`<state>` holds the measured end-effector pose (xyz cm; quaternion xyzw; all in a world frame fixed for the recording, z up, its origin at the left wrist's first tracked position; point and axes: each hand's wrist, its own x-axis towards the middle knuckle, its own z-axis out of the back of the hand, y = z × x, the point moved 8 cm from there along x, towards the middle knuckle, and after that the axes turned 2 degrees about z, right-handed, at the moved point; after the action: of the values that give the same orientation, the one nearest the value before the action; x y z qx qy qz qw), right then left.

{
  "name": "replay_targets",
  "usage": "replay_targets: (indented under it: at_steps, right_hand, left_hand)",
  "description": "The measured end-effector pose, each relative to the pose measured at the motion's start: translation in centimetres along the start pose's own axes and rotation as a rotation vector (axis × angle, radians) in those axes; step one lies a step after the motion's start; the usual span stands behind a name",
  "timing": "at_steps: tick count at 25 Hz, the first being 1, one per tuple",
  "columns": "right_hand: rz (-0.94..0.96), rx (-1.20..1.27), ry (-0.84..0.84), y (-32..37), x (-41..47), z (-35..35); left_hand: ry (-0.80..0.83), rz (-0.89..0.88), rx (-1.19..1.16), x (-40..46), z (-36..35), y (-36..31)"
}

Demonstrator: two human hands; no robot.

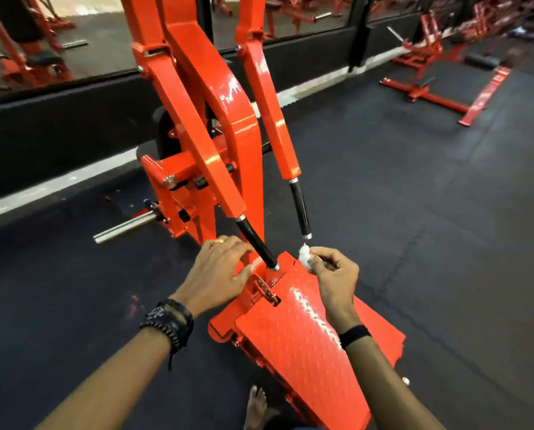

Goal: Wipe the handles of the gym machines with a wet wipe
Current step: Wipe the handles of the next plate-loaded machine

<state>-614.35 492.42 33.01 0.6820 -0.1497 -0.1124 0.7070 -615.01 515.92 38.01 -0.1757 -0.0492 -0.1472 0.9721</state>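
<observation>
Black rubber handles (300,208) are waiting mid-frame; right hand (333,276) is pinching a scrunched white wet wipe (305,253), left hand (219,271) is reaching open, wiping looks unfinished

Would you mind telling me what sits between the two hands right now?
In the head view, the lower end of the left black handle lies between the left hand and the right hand, which pinches the wet wipe.

Bare forearms, black braided bracelets (169,321) on left wrist, black band (354,335) on right
</observation>
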Motion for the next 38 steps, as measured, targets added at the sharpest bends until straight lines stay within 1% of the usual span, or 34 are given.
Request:
replay_targets:
  at_steps: [2, 4, 7, 9, 12, 16, 21, 25, 27, 29, 31, 34, 36, 38]
  right_hand:
    - [0.0, -0.003, -0.04, -1.0, 1.0, -1.0]
    - [-0.011, 0.02, -0.094, -2.0, 2.0, -1.7]
    - [-0.083, 0.047, -0.165, -4.2, 4.0, -3.1]
    - [-0.084, 0.032, -0.18, -5.3, 5.4, -5.1]
    - [-0.126, -0.003, -0.221, -7.7, 6.2, -8.0]
    - [-0.159, -0.066, -0.229, -9.9, 6.1, -10.7]
    - [-0.264, -0.107, -0.395, -13.7, 6.8, -13.5]
    - [-0.323, -0.079, -0.57, -15.8, 7.1, -16.7]
    - [-0.354, -0.075, -0.63, -16.5, 7.3, -18.1]
    - [-0.35, -0.09, -0.676, -16.4, 6.7, -19.4]
    - [-0.28, -0.123, -0.659, -15.3, 6.6, -20.2]
    - [-0.188, -0.113, -0.564, -14.9, 7.7, -20.8]
    - [-0.188, -0.101, -0.528, -15.5, 7.7, -20.8]
    - [-0.213, -0.143, -0.56, -17.0, 6.9, -19.2]
  left_hand:
    - [-0.008, -0.06, 0.047, 2.8, 0.1, 1.5]
    - [0.017, -0.113, 0.106, 5.7, -0.1, 2.8]
    - [0.072, -0.224, 0.219, 10.1, -0.1, 4.1]
    - [0.072, -0.328, 0.323, 13.4, -0.1, 4.9]
    - [0.141, -0.435, 0.425, 18.1, -0.8, 5.9]
    - [0.228, -0.579, 0.648, 22.3, -3.7, 8.0]
    - [0.397, -0.797, 0.815, 24.4, -8.5, 11.4]
    - [0.444, -1.008, 0.886, 23.9, -10.7, 11.4]
    - [0.448, -1.037, 0.91, 23.7, -11.2, 11.3]
    - [0.442, -1.023, 0.912, 23.6, -11.2, 11.4]
    - [0.419, -1.015, 0.912, 23.8, -11.2, 11.5]
    - [0.396, -1.056, 0.884, 23.6, -11.5, 11.4]
    - [0.39, -1.059, 0.889, 23.6, -11.3, 11.4]
    - [0.403, -1.042, 0.903, 23.6, -11.2, 11.3]
